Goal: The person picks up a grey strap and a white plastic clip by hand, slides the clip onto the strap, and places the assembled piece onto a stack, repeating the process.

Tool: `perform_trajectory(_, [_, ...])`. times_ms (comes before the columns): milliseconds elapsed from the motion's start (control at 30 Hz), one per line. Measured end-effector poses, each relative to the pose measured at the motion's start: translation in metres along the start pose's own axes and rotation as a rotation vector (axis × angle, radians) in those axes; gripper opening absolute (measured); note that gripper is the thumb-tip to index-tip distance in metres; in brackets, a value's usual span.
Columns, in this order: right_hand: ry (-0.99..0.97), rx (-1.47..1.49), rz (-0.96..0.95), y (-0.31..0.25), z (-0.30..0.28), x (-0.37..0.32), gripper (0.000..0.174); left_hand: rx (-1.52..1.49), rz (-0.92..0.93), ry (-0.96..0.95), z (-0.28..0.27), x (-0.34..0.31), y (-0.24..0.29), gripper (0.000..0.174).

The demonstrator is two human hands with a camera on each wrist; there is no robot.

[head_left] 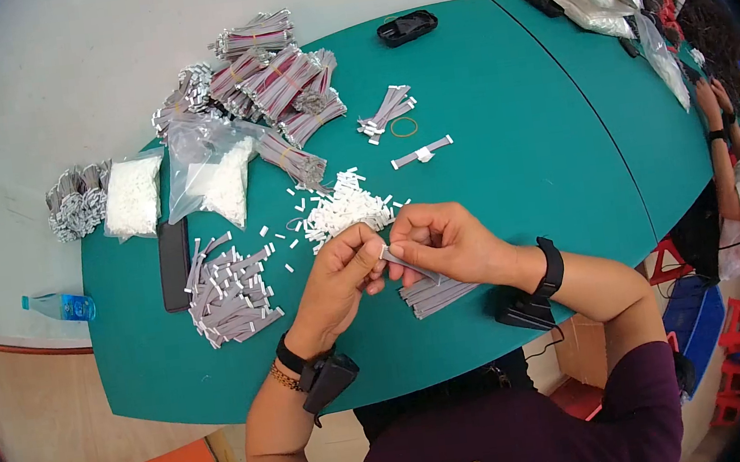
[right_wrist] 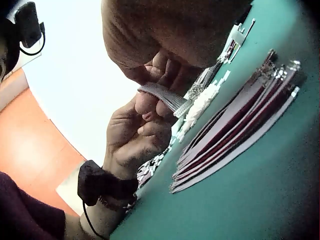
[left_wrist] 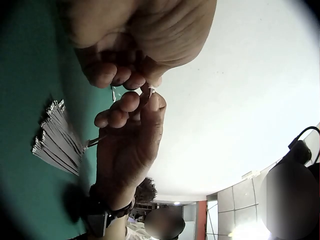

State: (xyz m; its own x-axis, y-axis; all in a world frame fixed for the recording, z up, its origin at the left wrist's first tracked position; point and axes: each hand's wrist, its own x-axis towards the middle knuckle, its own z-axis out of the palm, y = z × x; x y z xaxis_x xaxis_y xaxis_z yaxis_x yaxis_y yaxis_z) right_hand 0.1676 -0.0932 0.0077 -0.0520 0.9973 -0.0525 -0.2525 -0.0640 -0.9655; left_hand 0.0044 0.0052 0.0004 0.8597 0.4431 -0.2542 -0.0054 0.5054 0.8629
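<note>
Both hands meet over the near part of the green table. The right hand (head_left: 449, 240) pinches a short grey ribbon cable (right_wrist: 165, 95) between thumb and fingers. At the cable's end, the left hand (head_left: 343, 271) pinches a small white connector piece (left_wrist: 152, 89), its fingertips almost against the right hand's. Another white end (right_wrist: 183, 108) of the cable shows in the right wrist view. Under the right hand lies a stack of flat grey ribbon cables (head_left: 437, 296). Just beyond the fingers spreads a heap of small white connector pieces (head_left: 345, 208).
Left of the hands lies a pile of short white-ended cables (head_left: 231, 292), beside a black case (head_left: 175, 267). Behind are bags of white pieces (head_left: 132, 196) and bundled cables (head_left: 280, 81). A few cables (head_left: 387, 112) and a rubber band (head_left: 404, 127) lie farther off. Another person's arms (head_left: 721, 145) show at right.
</note>
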Motion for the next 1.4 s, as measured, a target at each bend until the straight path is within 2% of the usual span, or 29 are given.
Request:
perform_trajectory(233, [0.022, -0.018, -0.021, 0.004, 0.000, 0.000, 0.008, 0.077, 0.058, 0.025, 0.002, 0.000, -0.002, 0.020])
perform_trajectory(433, [0.052, -0.031, -0.009, 0.007, 0.000, 0.000, 0.009, 0.353, 0.186, 0.092, 0.004, 0.000, -0.005, 0.022])
perform_trajectory(533, [0.057, -0.019, -0.005, 0.007, 0.001, 0.000, 0.010, 0.374, 0.214, 0.103, 0.003, 0.000, -0.007, 0.022])
perform_trajectory(733, [0.041, -0.011, -0.023, 0.008, 0.001, 0.000, 0.012, 0.659, 0.420, 0.208, 0.012, -0.003, -0.006, 0.017])
perform_trajectory(833, [0.040, -0.015, -0.027, 0.008, 0.002, 0.000, 0.013, 0.646, 0.448, 0.206, 0.012, -0.001, -0.008, 0.020])
perform_trajectory(1133, [0.062, -0.156, -0.049, 0.006, 0.004, -0.001, 0.011, 0.614, 0.371, 0.159, 0.002, -0.001, -0.009, 0.017])
perform_trajectory(1400, [0.089, -0.284, -0.070, 0.006, -0.001, 0.004, 0.014, 0.435, 0.326, 0.167, -0.003, 0.002, 0.002, 0.020])
